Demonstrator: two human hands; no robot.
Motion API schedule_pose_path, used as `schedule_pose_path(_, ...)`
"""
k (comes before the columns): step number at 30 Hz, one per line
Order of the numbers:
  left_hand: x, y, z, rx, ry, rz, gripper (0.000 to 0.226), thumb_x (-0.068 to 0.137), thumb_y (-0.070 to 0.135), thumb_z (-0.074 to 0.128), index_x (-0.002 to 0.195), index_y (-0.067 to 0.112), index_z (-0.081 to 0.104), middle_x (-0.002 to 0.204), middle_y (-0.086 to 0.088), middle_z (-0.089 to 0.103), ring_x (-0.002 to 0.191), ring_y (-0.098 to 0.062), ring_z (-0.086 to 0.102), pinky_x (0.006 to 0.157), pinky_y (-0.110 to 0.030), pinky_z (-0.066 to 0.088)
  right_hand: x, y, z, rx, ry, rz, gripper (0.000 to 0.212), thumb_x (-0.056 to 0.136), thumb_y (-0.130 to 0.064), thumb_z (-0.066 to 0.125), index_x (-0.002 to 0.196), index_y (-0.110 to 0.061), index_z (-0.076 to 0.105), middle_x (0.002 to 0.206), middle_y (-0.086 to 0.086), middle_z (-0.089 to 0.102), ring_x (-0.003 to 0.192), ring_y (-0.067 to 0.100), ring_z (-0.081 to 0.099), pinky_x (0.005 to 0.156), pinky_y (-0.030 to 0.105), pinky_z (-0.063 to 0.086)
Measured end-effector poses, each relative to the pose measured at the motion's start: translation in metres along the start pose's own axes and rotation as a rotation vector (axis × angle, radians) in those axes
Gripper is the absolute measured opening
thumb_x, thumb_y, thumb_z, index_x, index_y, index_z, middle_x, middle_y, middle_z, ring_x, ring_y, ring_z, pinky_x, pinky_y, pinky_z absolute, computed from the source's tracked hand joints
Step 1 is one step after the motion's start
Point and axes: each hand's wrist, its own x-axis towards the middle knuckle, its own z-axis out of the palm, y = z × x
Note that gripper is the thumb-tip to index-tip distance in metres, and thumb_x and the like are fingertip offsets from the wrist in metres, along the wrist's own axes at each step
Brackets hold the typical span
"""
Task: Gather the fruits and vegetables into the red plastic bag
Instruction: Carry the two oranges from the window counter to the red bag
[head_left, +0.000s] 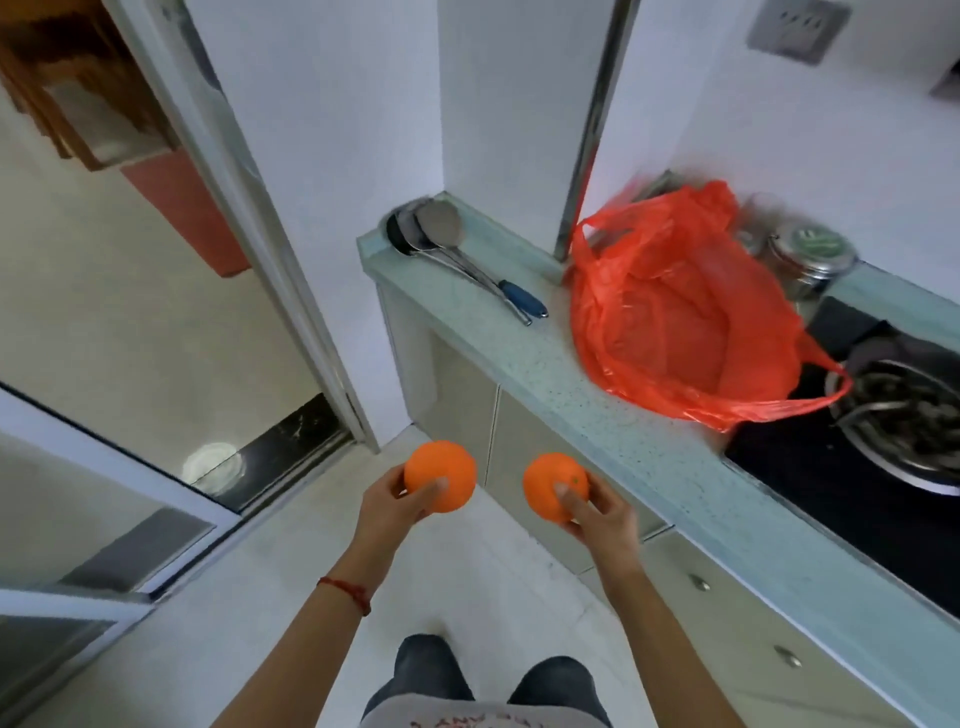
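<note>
My left hand (392, 506) grips an orange (441, 474) out in front of me, above the floor. My right hand (597, 517) grips a second orange (551, 483) beside it, close to the counter's front edge. The red plastic bag (680, 312) lies open and crumpled on the pale green counter (519, 343), up and to the right of both hands. Something round shows through the bag's plastic, but I cannot tell what it is.
Two metal ladles, one with a blue handle (519, 299), lie on the counter left of the bag. A steel container (810, 254) stands behind the bag. A black stove (831, 499) with a metal burner ring sits at right. A doorway (156, 312) opens at left.
</note>
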Motion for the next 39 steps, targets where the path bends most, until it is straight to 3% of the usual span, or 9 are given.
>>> schedule_pose_path(2, 0.011, 0.006, 0.017, 0.028, -0.067, -0.018, 0.065, 0.05, 0.04, 0.078, 0.106, 0.015, 0.057, 0.102, -0.004, 0.06, 0.095, -0.022, 0.06, 0.074, -0.031, 0.052, -0.002, 0.0, -0.014, 0.022, 0.068, 0.007, 0.045, 0.078, -0.014, 0.072, 0.12, -0.014, 0.058, 0.112, 0.003, 0.059, 0.104, 0.023, 0.058, 0.084, 0.043, 0.055)
schedule_pose_path(4, 0.02, 0.011, 0.036, 0.053, -0.129, -0.031, 0.068, 0.04, 0.048, 0.073, 0.097, 0.014, 0.059, 0.095, -0.003, 0.06, 0.09, -0.021, 0.061, 0.071, -0.03, 0.052, -0.005, -0.001, -0.029, 0.053, 0.139, 0.022, 0.047, 0.078, -0.015, 0.071, 0.123, -0.013, 0.056, 0.114, 0.002, 0.056, 0.105, 0.023, 0.057, 0.088, 0.046, 0.053)
schedule_pose_path(7, 0.029, 0.015, 0.066, 0.117, -0.239, -0.022, 0.073, 0.037, 0.052, 0.07, 0.097, 0.013, 0.058, 0.094, -0.005, 0.061, 0.084, -0.017, 0.062, 0.064, -0.024, 0.051, -0.008, -0.002, -0.051, 0.094, 0.245, 0.024, 0.051, 0.079, -0.014, 0.071, 0.127, -0.01, 0.053, 0.118, 0.005, 0.053, 0.104, 0.024, 0.056, 0.083, 0.043, 0.054)
schedule_pose_path(13, 0.04, 0.022, 0.117, 0.18, -0.366, -0.009, 0.082, 0.036, 0.054, 0.071, 0.104, 0.01, 0.056, 0.097, -0.006, 0.062, 0.09, -0.023, 0.063, 0.066, -0.025, 0.054, -0.006, -0.002, -0.087, 0.143, 0.376, 0.02, 0.05, 0.078, -0.014, 0.071, 0.124, -0.008, 0.055, 0.119, 0.009, 0.055, 0.105, 0.026, 0.057, 0.081, 0.042, 0.055)
schedule_pose_path(19, 0.059, 0.036, 0.15, 0.188, -0.421, 0.002, 0.084, 0.037, 0.053, 0.072, 0.107, 0.01, 0.054, 0.11, -0.016, 0.061, 0.099, -0.029, 0.062, 0.085, -0.043, 0.053, 0.017, -0.014, -0.105, 0.161, 0.395, -0.008, 0.049, 0.078, -0.014, 0.071, 0.124, -0.007, 0.055, 0.12, 0.009, 0.055, 0.103, 0.025, 0.058, 0.077, 0.039, 0.056)
schedule_pose_path(25, 0.081, 0.051, 0.175, 0.168, -0.424, 0.031, 0.085, 0.04, 0.054, 0.072, 0.111, 0.012, 0.053, 0.115, -0.014, 0.059, 0.103, -0.027, 0.06, 0.078, -0.031, 0.055, 0.049, -0.031, -0.119, 0.138, 0.356, -0.041, 0.05, 0.079, -0.017, 0.07, 0.126, -0.009, 0.054, 0.121, 0.009, 0.055, 0.098, 0.02, 0.06, 0.068, 0.026, 0.058)
schedule_pose_path(30, 0.105, 0.07, 0.196, 0.169, -0.403, 0.04, 0.081, 0.038, 0.055, 0.071, 0.107, 0.015, 0.053, 0.109, -0.01, 0.058, 0.099, -0.027, 0.06, 0.078, -0.033, 0.054, 0.078, -0.049, -0.126, 0.13, 0.327, -0.053, 0.051, 0.079, -0.021, 0.07, 0.127, -0.012, 0.054, 0.12, 0.006, 0.057, 0.097, 0.013, 0.06, 0.066, 0.022, 0.057)
schedule_pose_path(35, 0.149, 0.094, 0.222, 0.191, -0.459, 0.047, 0.08, 0.042, 0.053, 0.073, 0.109, 0.016, 0.054, 0.11, -0.01, 0.06, 0.1, -0.024, 0.061, 0.085, -0.037, 0.054, 0.118, -0.069, -0.126, 0.147, 0.382, -0.069, 0.055, 0.078, -0.021, 0.071, 0.128, -0.01, 0.052, 0.117, 0.008, 0.058, 0.102, 0.018, 0.06, 0.073, 0.031, 0.058)
schedule_pose_path(39, 0.19, 0.116, 0.244, 0.157, -0.539, 0.019, 0.087, 0.041, 0.05, 0.075, 0.116, 0.012, 0.053, 0.107, -0.007, 0.06, 0.095, -0.019, 0.062, 0.069, -0.023, 0.057, 0.156, -0.084, -0.12, 0.177, 0.475, -0.037, 0.051, 0.077, -0.024, 0.073, 0.124, -0.015, 0.057, 0.117, 0.007, 0.058, 0.109, 0.024, 0.058, 0.081, 0.04, 0.056)
